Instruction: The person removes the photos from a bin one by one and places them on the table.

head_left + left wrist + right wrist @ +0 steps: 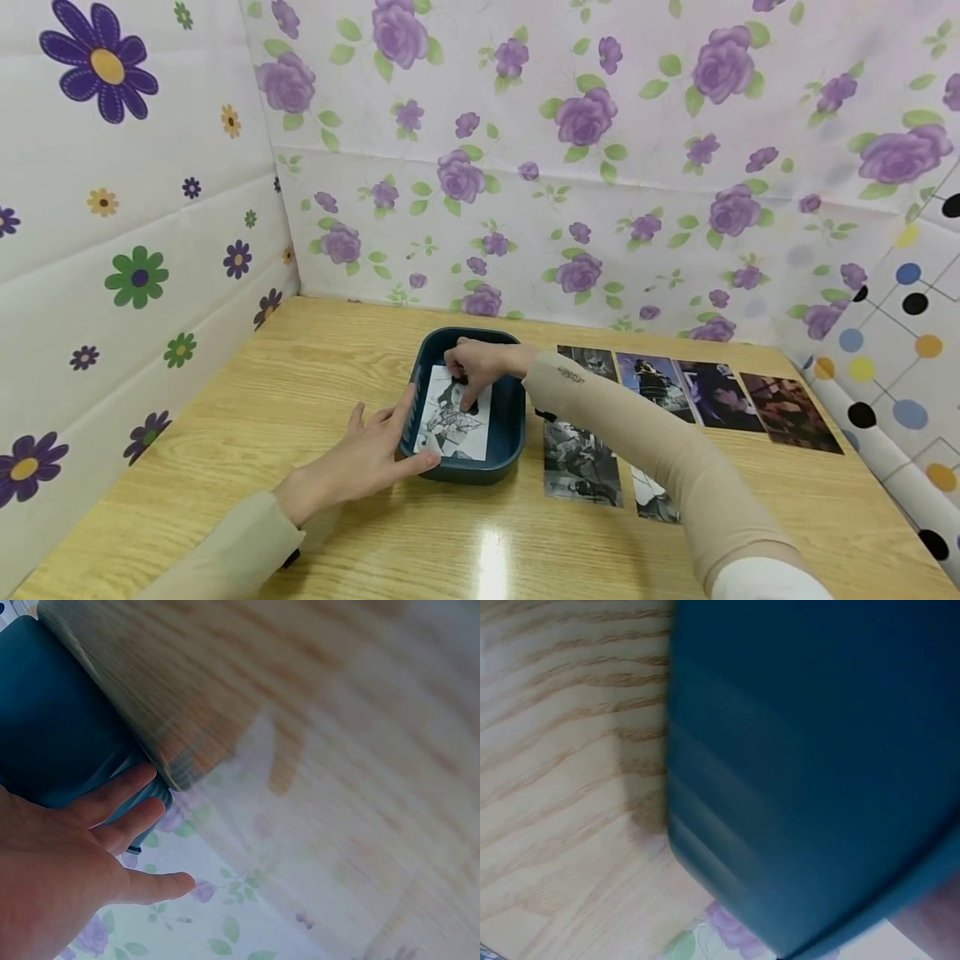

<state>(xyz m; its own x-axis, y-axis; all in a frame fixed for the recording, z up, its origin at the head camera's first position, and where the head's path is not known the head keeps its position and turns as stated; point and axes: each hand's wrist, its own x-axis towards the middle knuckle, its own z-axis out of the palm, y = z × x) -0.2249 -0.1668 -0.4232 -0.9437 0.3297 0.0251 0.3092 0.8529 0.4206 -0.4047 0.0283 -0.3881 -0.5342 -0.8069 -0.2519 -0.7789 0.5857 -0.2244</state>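
A dark blue plastic basket [512, 446] stands on the table, and a black-and-white picture card [450, 429] lies in it, leaning. My right hand [480, 367] reaches into the basket from the right, over the far end of the card. One digit presses the card's face while the other fingers curl at its upper edge. My left hand [367, 454] is spread against the basket's left side, thumb by the near rim. In the left wrist view its fingers [124, 799] lie straight along the basket wall [64, 712]. The right wrist view shows mostly the basket's outer wall [780, 765].
Several picture cards lie in rows right of the basket, among them a grey one [581, 467], a purple one [720, 396] and a reddish-brown one [791, 410]. My right forearm hides parts of some. Flowered sheets [525, 167] hang behind the wooden table [337, 350].
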